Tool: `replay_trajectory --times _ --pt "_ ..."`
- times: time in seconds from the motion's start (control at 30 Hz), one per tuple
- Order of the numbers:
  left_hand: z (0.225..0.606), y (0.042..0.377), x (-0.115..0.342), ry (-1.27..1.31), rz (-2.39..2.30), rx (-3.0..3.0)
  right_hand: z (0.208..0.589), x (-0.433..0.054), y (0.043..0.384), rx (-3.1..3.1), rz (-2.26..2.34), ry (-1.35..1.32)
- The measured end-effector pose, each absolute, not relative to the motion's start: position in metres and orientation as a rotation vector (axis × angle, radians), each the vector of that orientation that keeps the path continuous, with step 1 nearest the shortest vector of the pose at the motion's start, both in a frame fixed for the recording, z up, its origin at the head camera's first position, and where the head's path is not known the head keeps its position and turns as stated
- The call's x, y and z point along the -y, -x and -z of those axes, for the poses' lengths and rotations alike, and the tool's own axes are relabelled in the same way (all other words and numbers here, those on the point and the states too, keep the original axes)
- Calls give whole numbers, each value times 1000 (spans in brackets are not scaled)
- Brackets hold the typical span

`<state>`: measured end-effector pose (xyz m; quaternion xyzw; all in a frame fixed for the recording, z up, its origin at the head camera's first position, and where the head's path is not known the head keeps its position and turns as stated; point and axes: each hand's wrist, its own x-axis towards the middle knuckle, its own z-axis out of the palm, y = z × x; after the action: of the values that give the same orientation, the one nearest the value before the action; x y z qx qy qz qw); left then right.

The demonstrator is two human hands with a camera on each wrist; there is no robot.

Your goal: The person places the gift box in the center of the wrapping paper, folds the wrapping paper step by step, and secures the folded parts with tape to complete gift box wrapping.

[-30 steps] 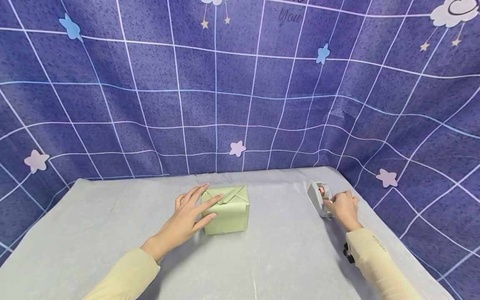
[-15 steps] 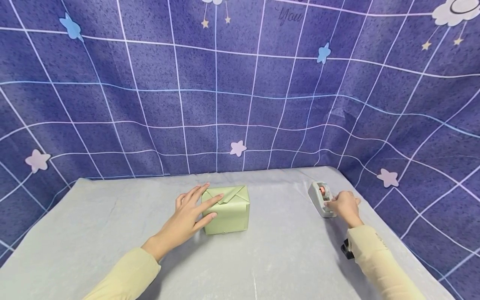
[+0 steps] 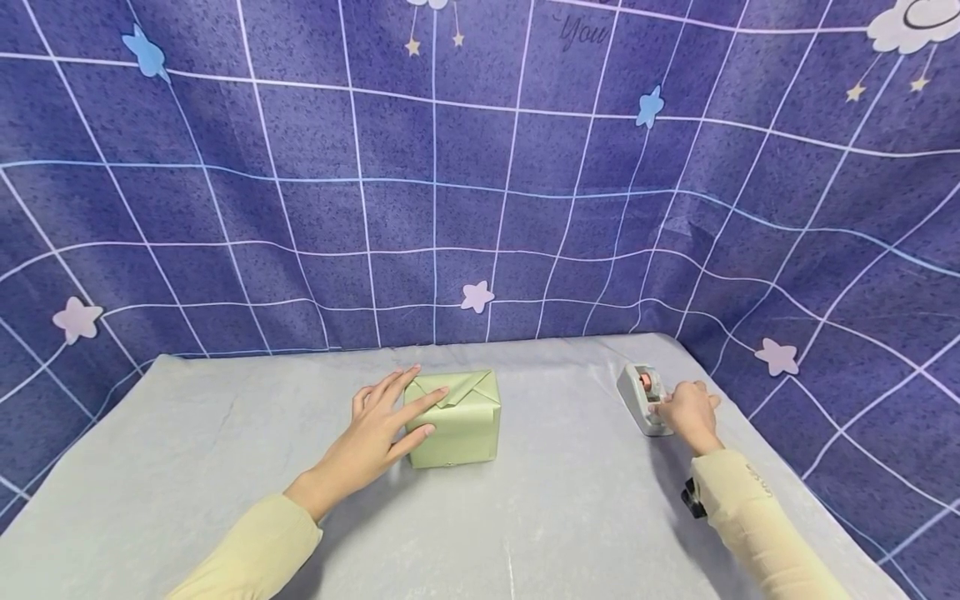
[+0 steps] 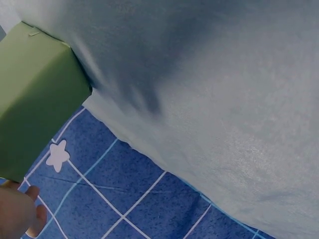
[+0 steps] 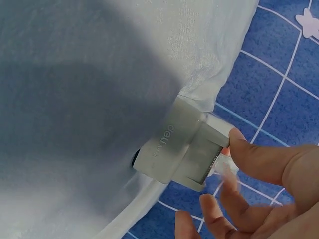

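A box wrapped in light green paper stands on the cloth-covered table, with folded flaps on its top. My left hand rests on its left side and top, fingers spread and fairly straight; in the left wrist view only some fingertips show below the box. At the right, a grey tape dispenser holds a clear roll on an orange core. My right hand is at its cutter end. Thumb and index finger stand apart there in the right wrist view, the index blurred; any clear tape between them cannot be made out.
A pale grey cloth covers the table. Behind and to the right hangs a purple-blue curtain with grid lines and stars, close to the dispenser. A small black object sits under my right sleeve.
My right hand has shifted slightly right at the dispenser's cutter end, then stayed about there. My left hand and the green box have not visibly moved.
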<state>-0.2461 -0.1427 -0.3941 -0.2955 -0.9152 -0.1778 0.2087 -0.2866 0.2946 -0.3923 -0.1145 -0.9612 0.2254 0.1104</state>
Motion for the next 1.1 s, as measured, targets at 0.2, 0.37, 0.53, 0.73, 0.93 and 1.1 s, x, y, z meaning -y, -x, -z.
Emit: replay_trajectory --times 0.2,0.37,0.53,0.73,0.93,1.1 --pt "394 246 143 831 503 2539 392 -294 287 2761 -662 277" --pt "395 246 144 833 506 2537 390 -297 288 2696 -758 312" --pt "395 247 144 836 507 2531 394 -300 288 2646 -956 424" --pt "396 247 143 832 514 2538 400 -298 291 2546 -1338 629" --pt "396 247 143 824 518 2545 402 -295 293 2357 -1655 731" --pt "396 248 143 819 515 2542 403 -296 294 2246 -1797 743"
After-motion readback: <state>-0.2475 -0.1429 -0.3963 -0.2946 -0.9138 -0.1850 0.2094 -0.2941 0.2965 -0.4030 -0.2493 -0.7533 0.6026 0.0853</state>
